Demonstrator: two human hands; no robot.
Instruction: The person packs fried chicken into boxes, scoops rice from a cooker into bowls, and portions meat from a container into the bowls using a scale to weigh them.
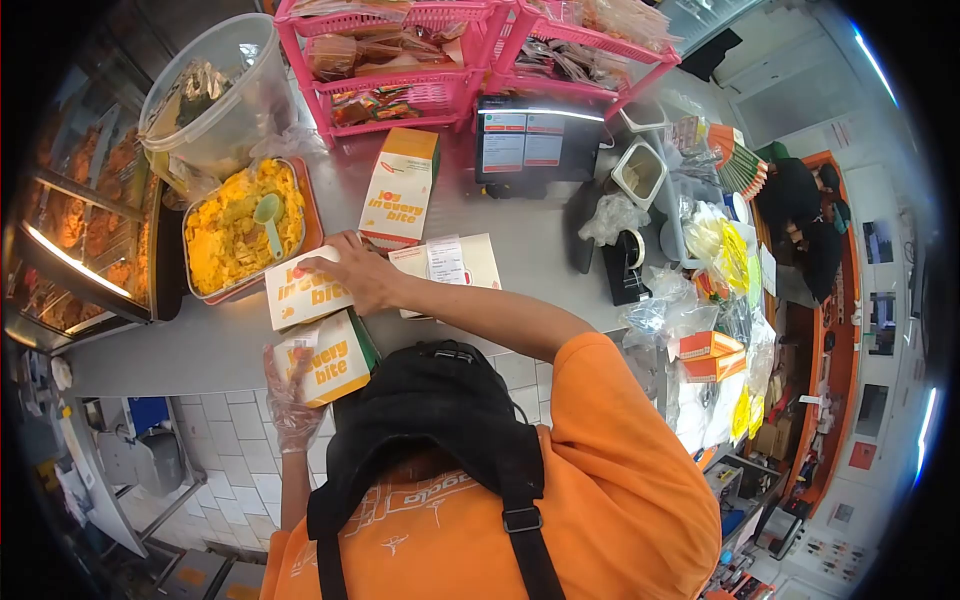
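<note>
My left hand (291, 395), in a clear plastic glove, grips the left side of a white and yellow takeaway box (335, 365) at the counter's near edge. Just beyond it, my bare right hand (357, 277) reaches across and holds the top of a second takeaway box (308, 298), its fingers bent over the lid. Both boxes carry orange "joy in every bite" lettering and touch or nearly touch. A taller takeaway box (398, 195) stands farther back. Right of my right hand lies a white box (483, 262) with a printed receipt (447, 262) on it.
A tray of yellow food (235, 245) with a green scoop (268, 212) sits at left, beside a heated display (85, 240). Behind are a clear bucket (220, 110), pink racks (390, 85) and a screen (540, 140). A tape dispenser (625, 270) and plastic bags (670, 305) are at right.
</note>
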